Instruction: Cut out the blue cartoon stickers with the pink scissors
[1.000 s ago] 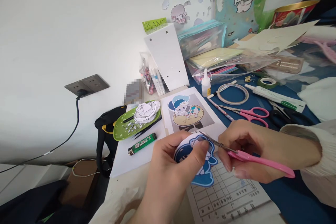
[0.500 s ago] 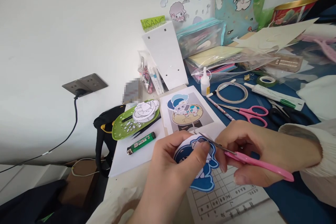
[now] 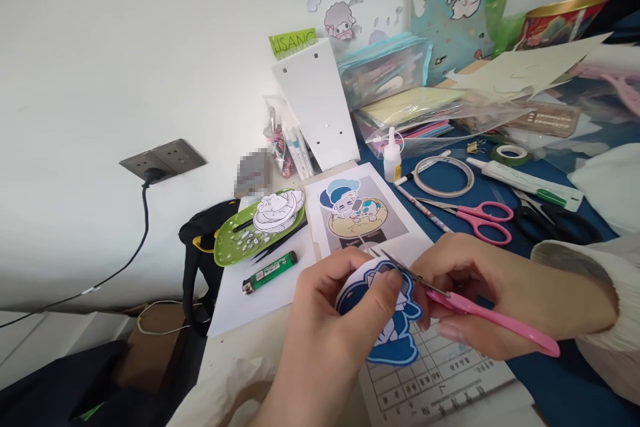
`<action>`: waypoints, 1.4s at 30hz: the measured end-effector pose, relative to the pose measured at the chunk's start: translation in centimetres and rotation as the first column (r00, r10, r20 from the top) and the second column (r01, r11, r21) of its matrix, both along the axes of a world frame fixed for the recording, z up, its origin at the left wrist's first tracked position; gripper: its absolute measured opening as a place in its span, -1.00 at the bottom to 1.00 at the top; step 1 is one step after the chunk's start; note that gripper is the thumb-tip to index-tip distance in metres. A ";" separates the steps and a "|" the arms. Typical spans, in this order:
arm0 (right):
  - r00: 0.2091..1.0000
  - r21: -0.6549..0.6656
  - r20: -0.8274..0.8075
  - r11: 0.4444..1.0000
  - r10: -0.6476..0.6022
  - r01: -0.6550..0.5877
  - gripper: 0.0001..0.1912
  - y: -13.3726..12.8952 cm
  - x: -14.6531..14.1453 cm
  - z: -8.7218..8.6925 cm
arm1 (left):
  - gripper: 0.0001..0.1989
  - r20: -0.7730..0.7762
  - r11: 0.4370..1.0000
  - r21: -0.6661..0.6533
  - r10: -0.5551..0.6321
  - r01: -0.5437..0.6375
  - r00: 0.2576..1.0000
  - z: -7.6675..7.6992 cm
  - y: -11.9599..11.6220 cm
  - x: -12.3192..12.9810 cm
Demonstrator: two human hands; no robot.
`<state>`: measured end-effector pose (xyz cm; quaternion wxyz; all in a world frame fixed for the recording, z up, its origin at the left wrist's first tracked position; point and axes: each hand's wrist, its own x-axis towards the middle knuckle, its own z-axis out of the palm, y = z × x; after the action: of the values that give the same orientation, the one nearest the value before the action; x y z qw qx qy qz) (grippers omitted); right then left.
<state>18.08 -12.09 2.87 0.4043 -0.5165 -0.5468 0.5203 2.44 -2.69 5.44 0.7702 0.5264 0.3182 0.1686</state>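
My left hand pinches a blue-and-white cartoon paper cutout between thumb and fingers. Pink-handled scissors are in my right hand, fingers closed round the handles. Their blades lie at the cutout's upper edge, beside my left thumb, with the tips slightly apart. A strip of white paper borders the printed figure there. Beneath the cutout lies a printed form sheet. Just behind my hands is a sheet with a coloured cartoon picture.
At left, a green tray holds white paper cutouts; a green lighter lies in front. On the right are a second pair of pink scissors, black scissors, a tape roll and a glue bottle.
The cutout has turned slightly and shifted a little to the right in my left hand. The scissors stay at its upper edge, almost in the same place.
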 end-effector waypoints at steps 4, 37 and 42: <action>0.998 -0.035 -0.051 0.999 0.028 -0.030 -0.91 0.0 0.1 0.1 | -0.77 0.018 1.000 -0.001 -0.024 0.024 1.000 0.0 -0.1 0.0; 0.999 -0.068 0.039 0.998 0.005 -0.002 -0.91 0.2 0.4 0.0 | -0.82 -0.008 0.992 0.129 0.009 -0.008 1.000 -0.5 0.6 0.0; 0.992 -0.052 -0.103 0.995 0.078 -0.083 -0.87 0.3 0.4 -0.2 | -0.82 0.024 0.999 0.043 -0.026 0.025 0.999 -0.3 0.3 0.2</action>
<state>18.49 -11.78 2.69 0.3954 -0.4783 -0.5312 0.5768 2.67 -2.42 5.13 0.7647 0.5447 0.2983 0.1720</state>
